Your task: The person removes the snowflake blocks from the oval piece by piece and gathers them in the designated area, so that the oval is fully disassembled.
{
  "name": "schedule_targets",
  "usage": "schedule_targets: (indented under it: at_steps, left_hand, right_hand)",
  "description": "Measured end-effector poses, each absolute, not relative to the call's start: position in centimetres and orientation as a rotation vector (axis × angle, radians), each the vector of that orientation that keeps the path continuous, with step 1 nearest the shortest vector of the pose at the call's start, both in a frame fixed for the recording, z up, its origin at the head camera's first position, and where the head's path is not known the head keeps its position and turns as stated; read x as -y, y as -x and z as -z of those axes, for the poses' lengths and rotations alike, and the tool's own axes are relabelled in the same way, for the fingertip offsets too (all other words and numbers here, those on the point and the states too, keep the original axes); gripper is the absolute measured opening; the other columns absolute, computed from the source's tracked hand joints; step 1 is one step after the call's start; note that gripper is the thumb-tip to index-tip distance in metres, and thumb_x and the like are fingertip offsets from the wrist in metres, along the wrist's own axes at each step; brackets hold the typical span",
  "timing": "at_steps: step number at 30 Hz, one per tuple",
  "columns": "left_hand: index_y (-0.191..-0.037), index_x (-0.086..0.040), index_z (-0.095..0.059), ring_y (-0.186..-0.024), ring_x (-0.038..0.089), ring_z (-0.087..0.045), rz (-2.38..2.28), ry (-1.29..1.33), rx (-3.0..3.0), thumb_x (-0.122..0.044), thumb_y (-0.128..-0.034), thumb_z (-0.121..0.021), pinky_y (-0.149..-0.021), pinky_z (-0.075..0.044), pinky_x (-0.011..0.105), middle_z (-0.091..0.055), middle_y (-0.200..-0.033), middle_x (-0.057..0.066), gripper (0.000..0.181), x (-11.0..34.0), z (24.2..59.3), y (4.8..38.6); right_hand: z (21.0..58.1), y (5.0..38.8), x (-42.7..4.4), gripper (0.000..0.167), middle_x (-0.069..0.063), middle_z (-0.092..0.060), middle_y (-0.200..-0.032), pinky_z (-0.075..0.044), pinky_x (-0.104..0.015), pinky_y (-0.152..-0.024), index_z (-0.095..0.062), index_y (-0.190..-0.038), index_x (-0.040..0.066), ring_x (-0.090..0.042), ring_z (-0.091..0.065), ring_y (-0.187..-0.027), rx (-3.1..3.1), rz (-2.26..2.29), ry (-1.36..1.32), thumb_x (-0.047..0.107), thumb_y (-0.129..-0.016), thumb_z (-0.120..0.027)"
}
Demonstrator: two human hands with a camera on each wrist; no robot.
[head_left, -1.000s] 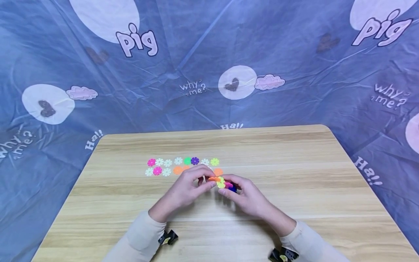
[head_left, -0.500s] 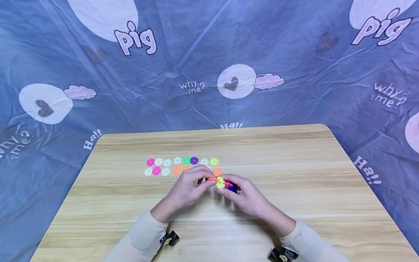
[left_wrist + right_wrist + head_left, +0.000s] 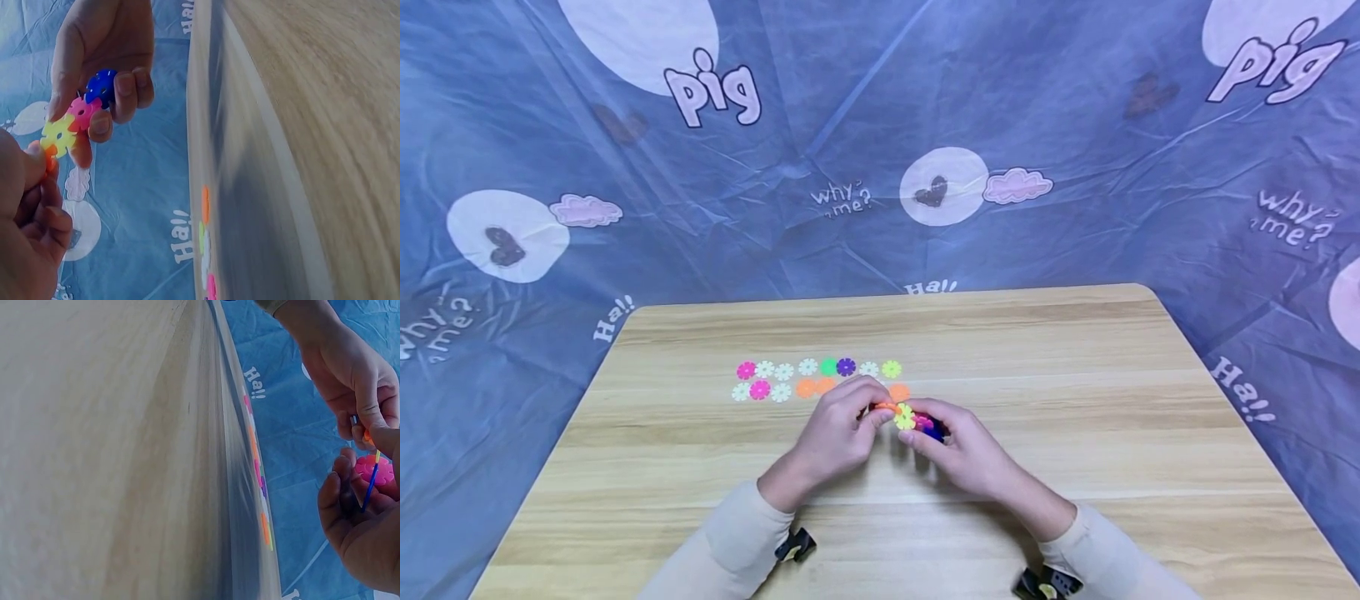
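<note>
My left hand [image 3: 833,429] pinches an orange snowflake disc [image 3: 50,157] between thumb and fingers, covering much of it. That disc meets a yellow snowflake disc [image 3: 904,417] at the end of a short joined chain. Beyond the yellow one come a pink disc [image 3: 83,113] and a blue disc [image 3: 100,87]. My right hand [image 3: 972,450] holds this chain, thumb near the yellow disc and fingers curled around the pink and blue ones. Both hands are raised above the table, close together. A small dark piece [image 3: 354,419] shows by the left fingers in the right wrist view; its kind is unclear.
On the wooden table [image 3: 1075,375], loose snowflake discs lie in two rows beyond my hands: a magenta one [image 3: 760,389], a green one [image 3: 829,367], a purple one [image 3: 846,367], and several white and orange ones. The left hand hides part of the nearer row. A printed blue cloth [image 3: 820,250] hangs behind.
My left hand and wrist have shifted slightly to the right and turned a little, still pinching the orange disc. The right hand stays nearly in place with the chain.
</note>
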State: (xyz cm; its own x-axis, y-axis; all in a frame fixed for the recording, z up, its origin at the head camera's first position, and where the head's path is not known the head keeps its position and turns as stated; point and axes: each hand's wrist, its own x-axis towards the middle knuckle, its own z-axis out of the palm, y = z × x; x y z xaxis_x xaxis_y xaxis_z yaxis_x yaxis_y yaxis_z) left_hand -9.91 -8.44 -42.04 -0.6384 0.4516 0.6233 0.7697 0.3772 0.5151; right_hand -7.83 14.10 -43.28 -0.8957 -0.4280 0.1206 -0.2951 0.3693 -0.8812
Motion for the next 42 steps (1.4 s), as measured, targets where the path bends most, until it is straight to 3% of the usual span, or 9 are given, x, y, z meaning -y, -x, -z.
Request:
schedule_targets:
  at_steps: [6, 17, 25, 32, 37, 42]
  left_hand:
    - [-0.092, -0.003, -0.07, -0.086, 0.019, -0.07, 1.068, 0.99, 2.288, -0.001, -0.0931, -0.078, -0.082, -0.062, 0.027, -0.074, -0.091, 0.007, 0.008, 7.7, 42.0, 9.8]
    - [-0.094, -0.004, -0.068, -0.09, 0.021, -0.07, 1.021, 0.909, 2.341, 0.0, -0.0959, -0.074, -0.084, -0.063, 0.032, -0.074, -0.093, 0.007, 0.007, 7.2, 41.9, 9.7]
    - [-0.105, -0.005, -0.073, -0.08, 0.011, -0.055, 1.22, 0.842, 2.426, -0.006, -0.0997, -0.075, -0.072, -0.053, 0.027, -0.075, -0.1, 0.004, 0.006, 7.9, 41.4, 10.0]
    - [-0.106, -0.007, -0.075, -0.077, 0.007, -0.053, 1.337, 0.803, 2.439, -0.007, -0.1003, -0.075, -0.067, -0.052, 0.028, -0.073, -0.096, 0.002, 0.006, 8.1, 41.2, 10.1]
    - [-0.11, -0.006, -0.075, -0.083, 0.011, -0.058, 1.342, 0.724, 2.542, -0.01, -0.1036, -0.071, -0.074, -0.054, 0.029, -0.074, -0.1, 0.003, 0.008, 8.2, 40.9, 10.9]
    - [-0.112, -0.007, -0.077, -0.093, 0.017, -0.065, 1.297, 0.657, 2.709, -0.013, -0.1068, -0.066, -0.086, -0.057, 0.037, -0.076, -0.106, 0.005, 0.014, 8.0, 40.8, 12.3]
  right_hand:
    - [43.2, 7.8, -14.1, 0.036, -0.007, -0.078, -0.121, -0.059, -0.027, -0.095, -0.071, -0.136, 0.006, -0.011, -0.07, -0.104, -2.507, 1.565, 0.645, 0.023, -0.103, -0.074]
    - [43.2, 7.9, -14.3, 0.038, -0.01, -0.077, -0.12, -0.06, -0.025, -0.09, -0.07, -0.137, 0.005, -0.008, -0.069, -0.097, -2.486, 1.595, 0.59, 0.022, -0.103, -0.074]
    - [43.2, 7.9, -14.4, 0.038, -0.014, -0.077, -0.122, -0.062, -0.026, -0.093, -0.069, -0.137, 0.003, -0.012, -0.072, -0.102, -2.506, 1.608, 0.562, 0.018, -0.103, -0.074]
    - [43.1, 7.9, -14.6, 0.038, -0.012, -0.077, -0.12, -0.061, -0.026, -0.092, -0.07, -0.137, 0.003, -0.012, -0.071, -0.101, -2.516, 1.592, 0.542, 0.02, -0.103, -0.074]
    - [43.1, 7.8, -14.9, 0.038, -0.01, -0.077, -0.115, -0.062, -0.025, -0.088, -0.069, -0.137, 0.003, -0.008, -0.07, -0.095, -2.501, 1.592, 0.527, 0.019, -0.103, -0.074]
    - [43.1, 7.8, -15.1, 0.039, -0.009, -0.077, -0.115, -0.061, -0.024, -0.085, -0.069, -0.137, 0.002, -0.007, -0.068, -0.094, -2.497, 1.587, 0.545, 0.02, -0.103, -0.074]
